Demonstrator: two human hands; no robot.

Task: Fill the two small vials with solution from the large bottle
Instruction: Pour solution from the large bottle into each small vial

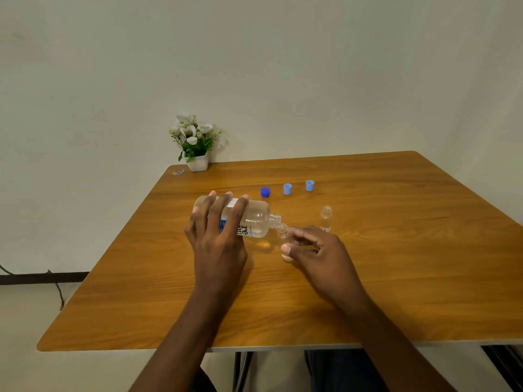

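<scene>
One vial [283, 241] is mid-fill at frame centre, right hand [317, 250] pinching it, left hand [218, 236] gripping the tipped large bottle [254, 219], while the second vial [326, 219] just right looks unfilled, I'd guess.

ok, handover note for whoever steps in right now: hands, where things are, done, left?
Left hand: holds the large bottle, tipped almost flat, its open neck at the mouth of the first vial.
Right hand: steadies that vial on the table.
Second vial: upright, uncapped, just beyond the right hand; fill level unclear.
Three blue caps: in a row further back.
Done: everything uncapped, first pour apparently under way.
Left: finish this vial, then fill the second.
</scene>
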